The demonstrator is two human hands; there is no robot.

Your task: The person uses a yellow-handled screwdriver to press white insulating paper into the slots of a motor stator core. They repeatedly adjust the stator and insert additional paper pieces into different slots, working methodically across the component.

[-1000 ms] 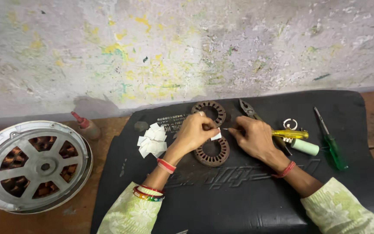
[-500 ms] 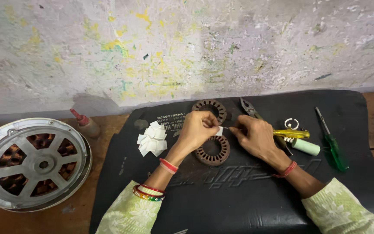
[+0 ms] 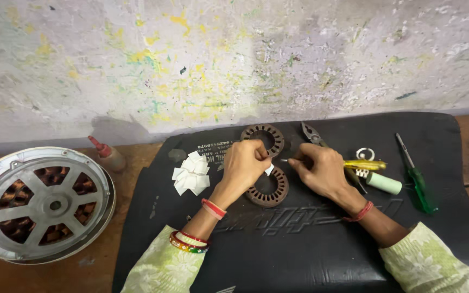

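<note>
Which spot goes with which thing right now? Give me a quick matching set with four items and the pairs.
Things:
1. green-handled screwdriver
2. pile of white paper slips
3. round metal motor housing
4. small bottle with red nozzle

Places:
A. on the bare floor at far left, off the black mat
B. on the mat just left of the left hand
C. near the mat's right edge, beyond the right hand
D. by the wall, between the housing and the mat

Pairs: 1-C, 2-B, 3-A, 4-D
</note>
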